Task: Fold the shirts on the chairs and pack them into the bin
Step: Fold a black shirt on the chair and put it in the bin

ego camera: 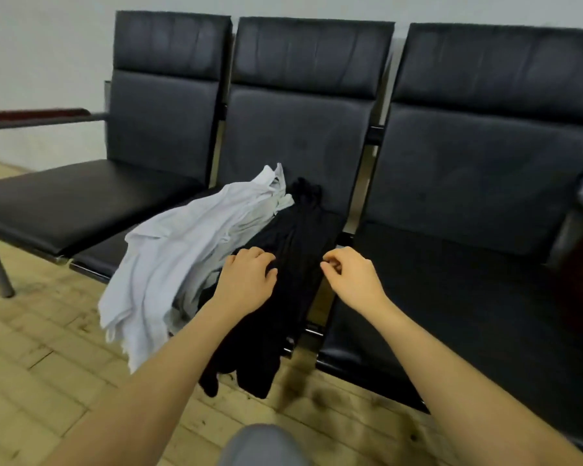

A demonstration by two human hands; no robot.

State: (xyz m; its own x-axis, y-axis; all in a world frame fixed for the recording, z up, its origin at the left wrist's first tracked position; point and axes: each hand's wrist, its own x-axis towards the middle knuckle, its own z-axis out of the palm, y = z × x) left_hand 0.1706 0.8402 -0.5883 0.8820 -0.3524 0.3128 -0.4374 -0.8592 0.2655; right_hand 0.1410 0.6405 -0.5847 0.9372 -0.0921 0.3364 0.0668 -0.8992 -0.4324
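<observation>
Chairs (303, 136), black, line a pale wall (41, 55) on seemingly wooden floor (48, 364).

We see soft, even, rather dim light with faint shadows; the whole picture is slightly blurred (worst at the far right), and its edges bend outward.

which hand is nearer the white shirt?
Left. The left hand rests on the black shirt right beside the white shirt; the right hand is at the black shirt's far edge.
</observation>
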